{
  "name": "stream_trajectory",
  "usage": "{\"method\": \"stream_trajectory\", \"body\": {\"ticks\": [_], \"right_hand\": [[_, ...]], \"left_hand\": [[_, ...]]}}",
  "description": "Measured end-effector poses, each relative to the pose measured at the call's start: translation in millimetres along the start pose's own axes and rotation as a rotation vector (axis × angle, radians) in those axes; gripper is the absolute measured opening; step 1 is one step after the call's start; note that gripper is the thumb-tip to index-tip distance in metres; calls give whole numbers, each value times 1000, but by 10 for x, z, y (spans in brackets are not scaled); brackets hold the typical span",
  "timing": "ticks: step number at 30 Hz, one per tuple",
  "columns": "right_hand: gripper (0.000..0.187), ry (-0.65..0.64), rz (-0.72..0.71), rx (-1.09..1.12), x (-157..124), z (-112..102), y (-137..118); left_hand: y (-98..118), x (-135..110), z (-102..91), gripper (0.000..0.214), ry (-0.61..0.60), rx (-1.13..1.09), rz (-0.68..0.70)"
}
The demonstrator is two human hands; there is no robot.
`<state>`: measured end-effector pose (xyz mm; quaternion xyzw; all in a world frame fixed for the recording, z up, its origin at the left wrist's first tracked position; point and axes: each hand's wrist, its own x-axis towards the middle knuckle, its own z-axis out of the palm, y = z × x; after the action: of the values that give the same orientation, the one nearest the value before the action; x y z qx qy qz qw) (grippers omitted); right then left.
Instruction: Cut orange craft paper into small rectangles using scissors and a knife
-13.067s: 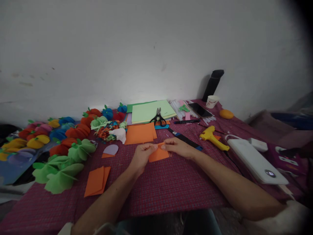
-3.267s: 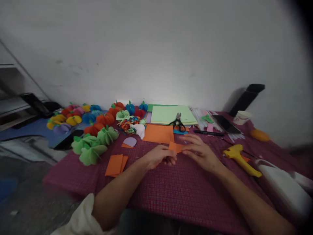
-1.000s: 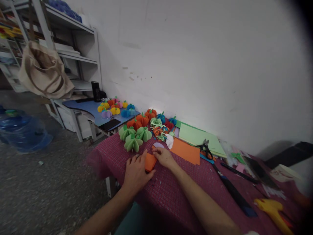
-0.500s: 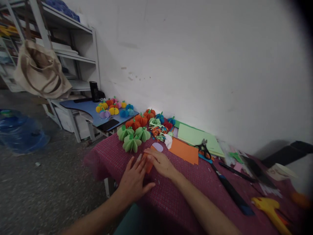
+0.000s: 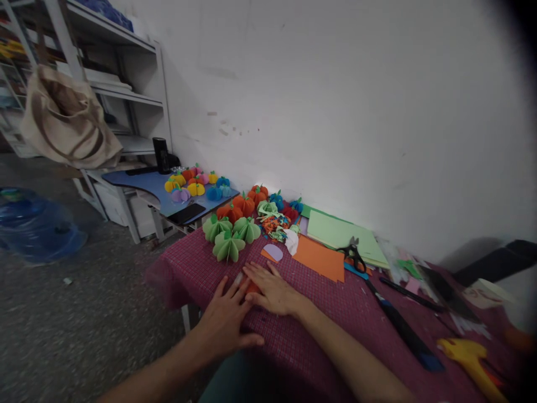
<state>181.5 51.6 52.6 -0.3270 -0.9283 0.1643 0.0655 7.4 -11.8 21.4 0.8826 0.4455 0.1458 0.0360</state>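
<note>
My left hand (image 5: 226, 314) lies with fingers stretched and thumb apart, its fingertips at a small orange paper piece (image 5: 253, 287). Flat over the same piece rests my right hand (image 5: 272, 290), its fingertips meeting those of the left. Most of the orange piece is hidden under the fingers. Just beyond the hands sits a lilac paper semicircle (image 5: 274, 252) on a bit of orange paper. To the left stand several light green paper pumpkins (image 5: 229, 245), with orange paper pumpkins (image 5: 243, 204) behind them.
Orange paper sheets (image 5: 321, 258), black scissors (image 5: 353, 254) and a light green paper stack (image 5: 342, 232) lie to the right. Nearer are a dark blue-ended tool (image 5: 403, 327) and a yellow glue gun (image 5: 467, 358). Paper scraps (image 5: 277, 226) heap by the wall. A blue table (image 5: 168, 204) adjoins at left.
My right hand has drawn slightly nearer and spread flatter over the orange piece, uncovering more of the lilac semicircle. My left hand has come slightly nearer too.
</note>
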Motion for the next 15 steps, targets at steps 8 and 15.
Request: {"method": "stream_trajectory", "body": {"ticks": [8, 15], "right_hand": [[66, 12, 134, -145, 33, 51, 72], [62, 187, 135, -188, -135, -7, -16]], "left_hand": [[2, -72, -27, 84, -40, -27, -17], [61, -77, -9, 66, 138, -40, -42]]}}
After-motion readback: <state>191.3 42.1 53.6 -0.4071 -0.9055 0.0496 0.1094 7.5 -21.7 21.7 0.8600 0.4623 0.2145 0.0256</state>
